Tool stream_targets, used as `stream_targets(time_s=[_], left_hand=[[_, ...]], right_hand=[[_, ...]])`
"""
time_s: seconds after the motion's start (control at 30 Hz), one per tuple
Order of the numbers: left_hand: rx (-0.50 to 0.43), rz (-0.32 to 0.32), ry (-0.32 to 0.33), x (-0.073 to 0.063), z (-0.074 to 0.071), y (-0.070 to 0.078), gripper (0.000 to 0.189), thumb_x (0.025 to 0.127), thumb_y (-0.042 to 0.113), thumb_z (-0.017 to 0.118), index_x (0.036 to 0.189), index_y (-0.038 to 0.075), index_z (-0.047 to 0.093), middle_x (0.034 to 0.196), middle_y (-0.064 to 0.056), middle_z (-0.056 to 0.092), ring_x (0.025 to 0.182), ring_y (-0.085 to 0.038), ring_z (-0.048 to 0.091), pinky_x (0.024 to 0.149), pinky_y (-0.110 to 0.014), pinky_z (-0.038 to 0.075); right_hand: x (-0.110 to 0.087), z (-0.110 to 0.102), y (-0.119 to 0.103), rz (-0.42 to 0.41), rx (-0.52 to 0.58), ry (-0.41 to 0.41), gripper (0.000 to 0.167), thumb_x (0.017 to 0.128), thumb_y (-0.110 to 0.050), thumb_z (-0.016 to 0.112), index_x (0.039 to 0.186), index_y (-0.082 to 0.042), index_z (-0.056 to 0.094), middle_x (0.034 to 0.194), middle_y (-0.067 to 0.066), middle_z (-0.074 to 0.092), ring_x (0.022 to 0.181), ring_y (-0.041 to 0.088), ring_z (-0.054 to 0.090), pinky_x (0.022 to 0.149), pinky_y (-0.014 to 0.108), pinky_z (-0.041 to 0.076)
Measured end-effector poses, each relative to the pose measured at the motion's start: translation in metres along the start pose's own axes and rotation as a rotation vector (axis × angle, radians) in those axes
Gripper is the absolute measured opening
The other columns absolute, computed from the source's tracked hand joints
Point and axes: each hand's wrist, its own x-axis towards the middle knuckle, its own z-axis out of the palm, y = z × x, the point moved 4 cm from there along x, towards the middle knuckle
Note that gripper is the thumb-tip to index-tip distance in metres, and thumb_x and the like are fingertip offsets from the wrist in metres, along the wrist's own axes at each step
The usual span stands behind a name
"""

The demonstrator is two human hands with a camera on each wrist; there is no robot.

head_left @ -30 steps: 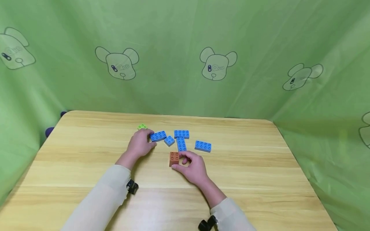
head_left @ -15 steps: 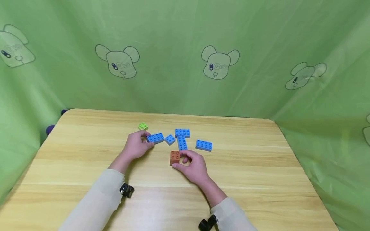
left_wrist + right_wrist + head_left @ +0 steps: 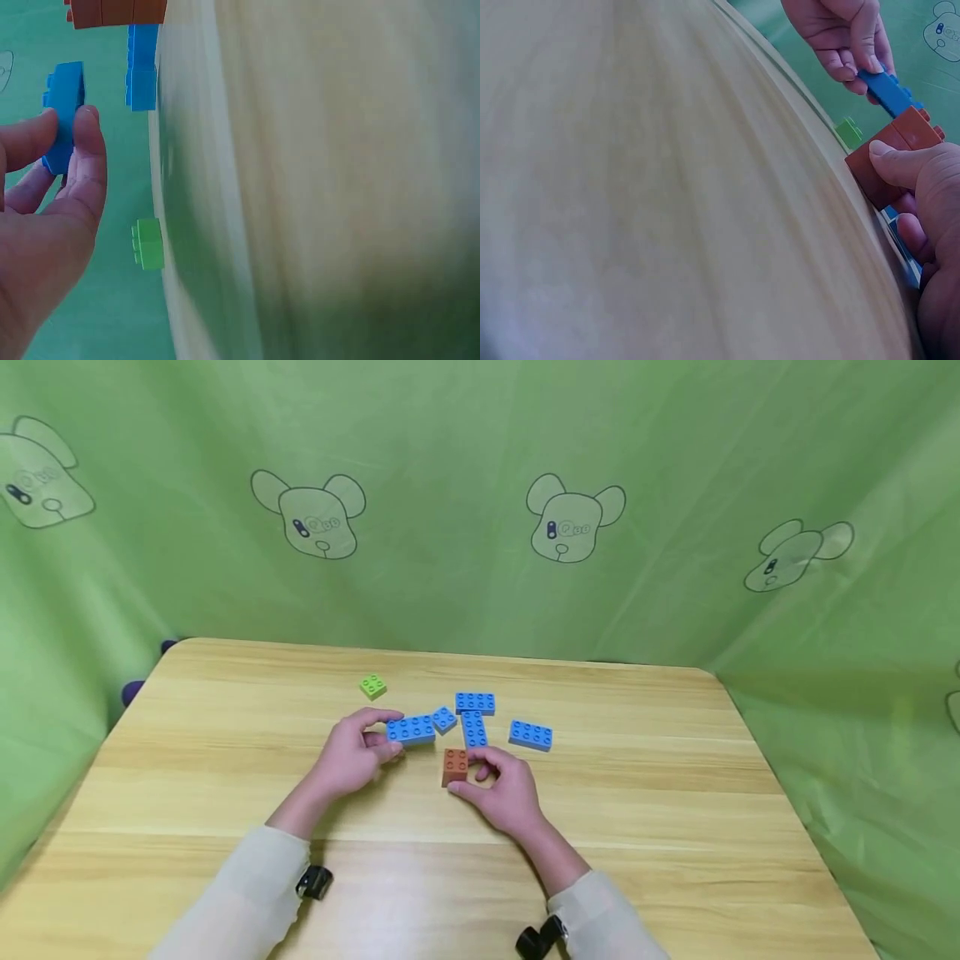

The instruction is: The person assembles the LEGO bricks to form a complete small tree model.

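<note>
My left hand (image 3: 351, 752) pinches a long blue toy brick (image 3: 410, 730) by its left end, thumb on one side and fingers on the other. In the left wrist view this blue brick (image 3: 66, 112) is up off the table. To its right, my right hand (image 3: 504, 789) grips a reddish-brown stack of bricks (image 3: 454, 768) standing on the table, studs up. Just beyond the held blue brick lies a small square blue brick (image 3: 444, 720); whether they touch, I cannot tell. Another long blue brick (image 3: 474, 729) lies behind the brown stack.
A long blue brick (image 3: 476, 702) lies crosswise at the back, and one more blue brick (image 3: 531, 735) sits to the right. Far left is a small lime-green brick (image 3: 372, 686). The wooden table (image 3: 637, 827) ends at a green curtain (image 3: 450, 593).
My left hand has drawn the long blue brick a little back toward me and raised it from the table, turning it straighter. My right hand stays on the brown stack.
</note>
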Motion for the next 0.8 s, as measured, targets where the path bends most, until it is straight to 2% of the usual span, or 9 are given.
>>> stream_targets(time_s=[0.1, 0.27, 0.47, 0.67, 0.8], left_hand=[[-0.077, -0.023, -0.037, -0.004, 0.006, 0.002, 0.048, 0.091, -0.007, 0.065, 0.137, 0.003, 0.055, 0.094, -0.021, 0.069, 0.076, -0.042, 0.065, 0.044, -0.022, 0.041], [-0.132, -0.034, -0.081, -0.008, 0.014, 0.005, 0.047, 0.093, -0.006, 0.063, 0.138, 0.004, 0.053, 0.091, -0.021, 0.07, 0.082, -0.041, 0.068, 0.044, -0.023, 0.042], [-0.142, -0.008, -0.103, -0.01, 0.018, 0.007, 0.046, 0.093, -0.006, 0.062, 0.138, 0.002, 0.053, 0.089, -0.019, 0.07, 0.084, -0.04, 0.068, 0.043, -0.024, 0.041], [-0.124, 0.032, -0.107, -0.01, 0.021, 0.007, 0.044, 0.091, -0.006, 0.065, 0.134, 0.001, 0.059, 0.085, -0.018, 0.065, 0.076, -0.045, 0.061, 0.048, -0.023, 0.041], [-0.094, 0.063, -0.098, -0.01, 0.022, 0.01, 0.044, 0.089, -0.002, 0.07, 0.132, 0.003, 0.062, 0.082, -0.013, 0.061, 0.068, -0.032, 0.056, 0.05, -0.023, 0.04]], right_hand=[[0.0, 0.0, 0.001, -0.001, 0.001, 0.0, 0.042, 0.073, -0.023, 0.092, 0.11, -0.018, 0.075, 0.082, -0.001, 0.064, 0.075, 0.015, 0.055, 0.065, 0.031, 0.046], [0.0, 0.0, 0.001, -0.013, 0.002, 0.002, 0.041, 0.072, -0.022, 0.092, 0.109, -0.017, 0.075, 0.083, -0.002, 0.064, 0.075, 0.015, 0.056, 0.065, 0.031, 0.047], [0.001, 0.001, 0.0, -0.02, 0.003, -0.005, 0.041, 0.073, -0.022, 0.092, 0.109, -0.017, 0.075, 0.084, -0.002, 0.065, 0.075, 0.014, 0.056, 0.065, 0.031, 0.048], [0.001, 0.0, 0.0, -0.021, 0.003, -0.008, 0.039, 0.074, -0.022, 0.091, 0.11, -0.017, 0.075, 0.084, -0.002, 0.065, 0.076, 0.015, 0.056, 0.065, 0.031, 0.047], [0.001, 0.0, -0.001, -0.048, 0.012, -0.003, 0.038, 0.075, -0.022, 0.091, 0.109, -0.016, 0.075, 0.083, -0.001, 0.065, 0.075, 0.015, 0.056, 0.064, 0.03, 0.047]])
